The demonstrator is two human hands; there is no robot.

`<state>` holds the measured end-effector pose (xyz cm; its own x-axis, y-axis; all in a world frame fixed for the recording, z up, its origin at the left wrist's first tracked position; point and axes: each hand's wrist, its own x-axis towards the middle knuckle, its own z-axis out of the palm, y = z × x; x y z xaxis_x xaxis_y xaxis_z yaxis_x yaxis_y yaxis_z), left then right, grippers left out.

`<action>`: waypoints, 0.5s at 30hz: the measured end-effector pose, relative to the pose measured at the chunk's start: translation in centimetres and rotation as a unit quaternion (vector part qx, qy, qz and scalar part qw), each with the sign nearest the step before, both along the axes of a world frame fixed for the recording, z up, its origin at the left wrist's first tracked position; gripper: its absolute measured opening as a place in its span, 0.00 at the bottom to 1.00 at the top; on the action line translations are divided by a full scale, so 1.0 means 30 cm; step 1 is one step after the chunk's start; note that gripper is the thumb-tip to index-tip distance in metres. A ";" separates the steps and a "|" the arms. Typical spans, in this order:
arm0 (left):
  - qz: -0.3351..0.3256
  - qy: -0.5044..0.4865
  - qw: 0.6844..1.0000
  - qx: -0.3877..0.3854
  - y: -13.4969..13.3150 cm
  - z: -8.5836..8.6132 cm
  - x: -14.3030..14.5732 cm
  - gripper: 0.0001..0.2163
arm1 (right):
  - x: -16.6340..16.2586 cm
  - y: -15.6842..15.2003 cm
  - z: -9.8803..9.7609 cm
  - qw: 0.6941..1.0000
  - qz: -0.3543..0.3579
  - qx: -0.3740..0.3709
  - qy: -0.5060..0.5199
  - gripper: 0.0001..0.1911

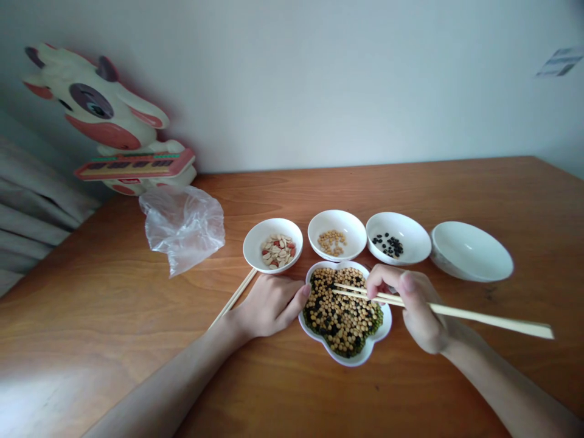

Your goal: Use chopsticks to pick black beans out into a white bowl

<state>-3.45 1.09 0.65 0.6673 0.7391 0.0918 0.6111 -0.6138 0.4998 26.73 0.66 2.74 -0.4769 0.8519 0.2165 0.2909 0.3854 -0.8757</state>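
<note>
My right hand (417, 307) is closed around a pair of wooden chopsticks (483, 319). Their tips reach into the white flower-shaped dish (385, 325), touching the beans near its upper middle; I cannot tell whether a bean is pinched. Yellow soybeans (349, 313), black beans and green mung beans lie mixed inside, the green ones showing along the edges. At the dish's left rim rests my left hand (276, 304), its fingers curled and mostly hidden, the thumb against the rim. Another pair of chopsticks (237, 298) lies on the table, partly behind the left hand.
Behind the dish stand white bowls: one with pale and reddish seeds or nuts (278, 250), one with soybeans (332, 242), one with black beans (387, 245), and one showing no contents (472, 250). A clear plastic bag (185, 228) and a cow-shaped toy keyboard (132, 164) are at left.
</note>
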 end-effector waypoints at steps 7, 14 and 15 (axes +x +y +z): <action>0.007 0.002 1.000 0.018 -0.001 0.009 0.004 0.23 | -0.014 -0.005 0.005 1.000 -0.005 0.013 -0.001 0.32; 0.008 -0.001 1.000 0.015 -0.002 0.016 0.007 0.23 | -0.010 -0.002 0.001 1.000 -0.001 0.020 0.001 0.32; 0.008 -0.002 1.000 0.016 -0.002 0.017 0.007 0.23 | -0.006 -0.001 0.002 1.000 -0.004 0.022 0.000 0.33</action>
